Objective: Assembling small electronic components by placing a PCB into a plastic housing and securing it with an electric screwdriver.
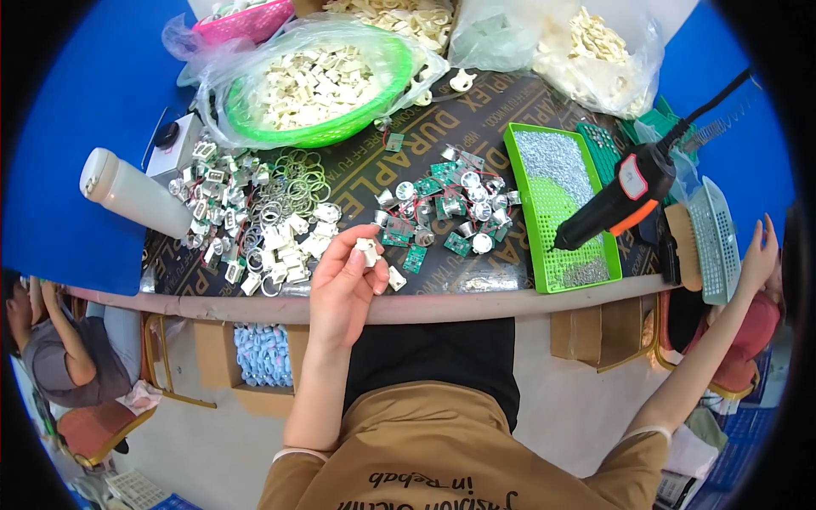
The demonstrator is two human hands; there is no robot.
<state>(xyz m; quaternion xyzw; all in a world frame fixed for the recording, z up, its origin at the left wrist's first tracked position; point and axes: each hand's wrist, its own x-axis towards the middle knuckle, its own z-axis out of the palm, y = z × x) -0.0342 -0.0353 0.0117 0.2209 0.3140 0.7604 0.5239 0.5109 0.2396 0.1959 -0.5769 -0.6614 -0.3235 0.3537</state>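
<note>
Upper left, I lose the top of the pink basket (pixel 248 23) at the edge; at centre, the left hand (pixel 340 291) covers part of the white piece (pixel 368 248); right of centre, the silvery bits (pixel 554 157) are too small to tell apart.

A blue panel (pixel 85 229) rises along the left of the frame, and another blue partition (pixel 752 127) closes the upper right. Between them the bench (pixel 489 274) stretches across, its dark top patterned with gold lettering, its front edge pale. Below lies a light grey floor (pixel 183 433); a red-seated chair (pixel 102 429) stands lower left. The lighting is bright.
</note>
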